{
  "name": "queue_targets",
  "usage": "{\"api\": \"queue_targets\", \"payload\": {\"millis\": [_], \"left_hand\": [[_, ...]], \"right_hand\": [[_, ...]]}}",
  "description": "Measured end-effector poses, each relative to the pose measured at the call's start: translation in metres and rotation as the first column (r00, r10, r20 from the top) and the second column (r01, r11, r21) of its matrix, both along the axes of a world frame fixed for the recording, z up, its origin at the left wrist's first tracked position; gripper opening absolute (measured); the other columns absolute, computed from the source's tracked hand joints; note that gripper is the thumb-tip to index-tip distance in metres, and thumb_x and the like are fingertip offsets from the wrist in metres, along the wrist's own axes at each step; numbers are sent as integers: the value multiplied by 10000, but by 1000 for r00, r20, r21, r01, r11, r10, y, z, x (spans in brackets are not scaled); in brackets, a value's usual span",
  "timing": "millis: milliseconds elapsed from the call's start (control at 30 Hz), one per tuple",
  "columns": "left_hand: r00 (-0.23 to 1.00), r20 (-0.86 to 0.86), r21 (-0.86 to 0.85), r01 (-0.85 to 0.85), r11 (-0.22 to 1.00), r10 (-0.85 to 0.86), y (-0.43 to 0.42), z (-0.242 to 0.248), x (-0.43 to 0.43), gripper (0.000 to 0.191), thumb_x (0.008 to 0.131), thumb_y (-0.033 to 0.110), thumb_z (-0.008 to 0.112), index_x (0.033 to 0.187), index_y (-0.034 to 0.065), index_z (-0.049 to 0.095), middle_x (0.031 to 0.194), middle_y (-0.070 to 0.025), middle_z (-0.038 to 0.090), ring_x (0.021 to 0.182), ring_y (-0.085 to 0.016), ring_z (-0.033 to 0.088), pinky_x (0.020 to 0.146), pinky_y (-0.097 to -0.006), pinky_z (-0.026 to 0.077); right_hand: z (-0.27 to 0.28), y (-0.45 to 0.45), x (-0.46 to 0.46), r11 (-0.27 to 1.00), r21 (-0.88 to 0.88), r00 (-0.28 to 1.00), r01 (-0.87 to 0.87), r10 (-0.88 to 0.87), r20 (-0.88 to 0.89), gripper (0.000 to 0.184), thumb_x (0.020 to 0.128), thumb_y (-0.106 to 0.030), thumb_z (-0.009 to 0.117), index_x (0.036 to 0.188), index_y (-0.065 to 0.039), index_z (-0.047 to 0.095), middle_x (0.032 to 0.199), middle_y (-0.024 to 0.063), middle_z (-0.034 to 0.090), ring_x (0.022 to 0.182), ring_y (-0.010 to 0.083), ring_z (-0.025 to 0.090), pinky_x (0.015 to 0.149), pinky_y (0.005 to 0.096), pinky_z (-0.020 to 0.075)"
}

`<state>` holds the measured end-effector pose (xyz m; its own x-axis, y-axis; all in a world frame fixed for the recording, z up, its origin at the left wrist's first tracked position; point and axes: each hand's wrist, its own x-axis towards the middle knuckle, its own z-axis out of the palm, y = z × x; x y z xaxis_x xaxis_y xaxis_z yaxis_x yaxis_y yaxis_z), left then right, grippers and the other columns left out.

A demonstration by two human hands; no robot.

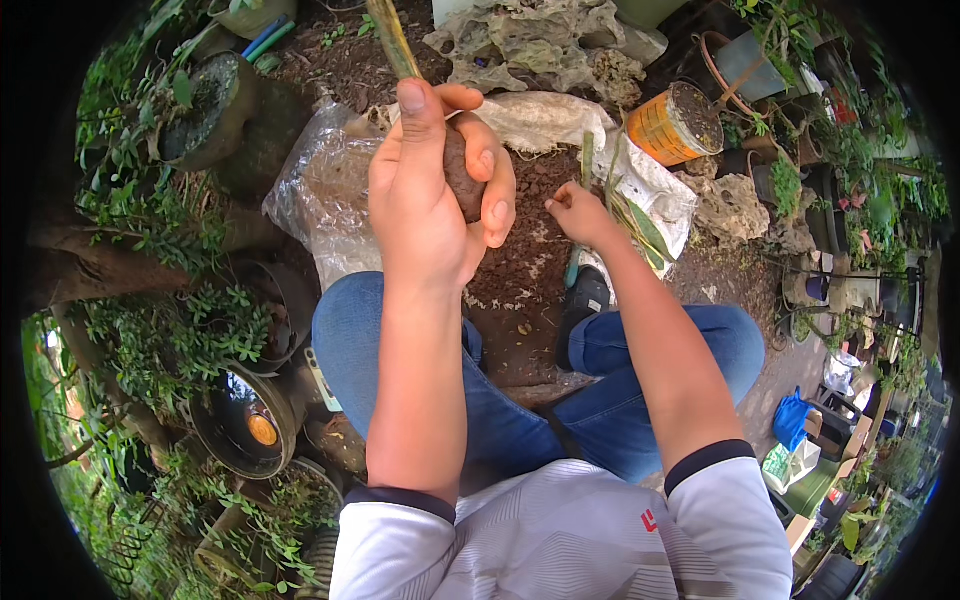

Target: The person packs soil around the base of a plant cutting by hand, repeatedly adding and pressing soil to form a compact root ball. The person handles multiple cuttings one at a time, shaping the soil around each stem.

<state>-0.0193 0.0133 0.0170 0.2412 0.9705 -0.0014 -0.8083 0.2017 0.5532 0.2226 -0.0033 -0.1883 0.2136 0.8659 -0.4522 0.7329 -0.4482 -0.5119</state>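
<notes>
My left hand (431,187) is raised, its fingers wrapped around a brown ball of soil (463,176). A greenish-yellow plant stem (394,37) sticks up past the thumb; its lower end is hidden by the hand. Lower down, my right hand (586,216) is over the right side of a heap of reddish-brown soil (525,259). Its fingertips are drawn together, and whether they pinch anything is too small to tell. Under the soil lies a white woven sack (536,120). Cut green leaves and stalks (645,229) rest on the sack beside my right hand.
Clear plastic sheeting (330,180) lies left of the soil. Behind are a pitted rock (532,41) and an orange bucket of soil (664,127). A blue-green handle (573,266) is by my shoe (589,296). At left stands a basin of water (244,424) among potted plants.
</notes>
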Motion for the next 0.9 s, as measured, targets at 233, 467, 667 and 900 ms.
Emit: {"api": "queue_targets", "payload": {"millis": [233, 467, 667, 900], "left_hand": [[997, -56, -37, -52, 998, 50, -3, -3, -2, 449, 1068, 480, 389, 1030, 83, 595, 694, -23, 502, 485, -138, 454, 362, -247, 333], [982, -187, -154, -44, 987, 14, -8, -24, 11, 408, 1079, 414, 397, 1013, 35, 535, 699, -77, 546, 486, -189, 545, 394, -304, 410], [950, -312, -208, -81, 975, 12, -9, -35, 15, 394, 1073, 406, 426, 1007, 36, 544, 730, -76, 560, 536, -196, 579, 426, -299, 435], [937, -349, -185, -103, 977, 32, -8, -37, 16, 348, 1063, 372, 470, 1005, 39, 554, 750, -73, 569, 568, -197, 595, 449, -298, 453]], "right_hand": [[-64, -14, -2, 991, -116, 997, -68, 73, 36, 239, 910, -264, 678, 1090, -107, 658, 1009, 146, 728, 1035, 354, 666, 924, 443, 507], [-121, -54, -6, 965, -31, 939, -259, 259, 225, 343, 907, -173, 683, 1235, -93, 626, 1253, 131, 608, 1123, 341, 599, 936, 442, 515], [-142, -71, -20, 964, -23, 926, -263, 259, 276, 490, 876, -155, 709, 1342, -144, 556, 1348, 75, 487, 1249, 327, 492, 1026, 481, 437], [-166, -63, -16, 927, 50, 851, -371, 318, 419, 380, 850, -107, 685, 1219, -121, 592, 1274, 120, 537, 1209, 317, 541, 951, 460, 482]]}}
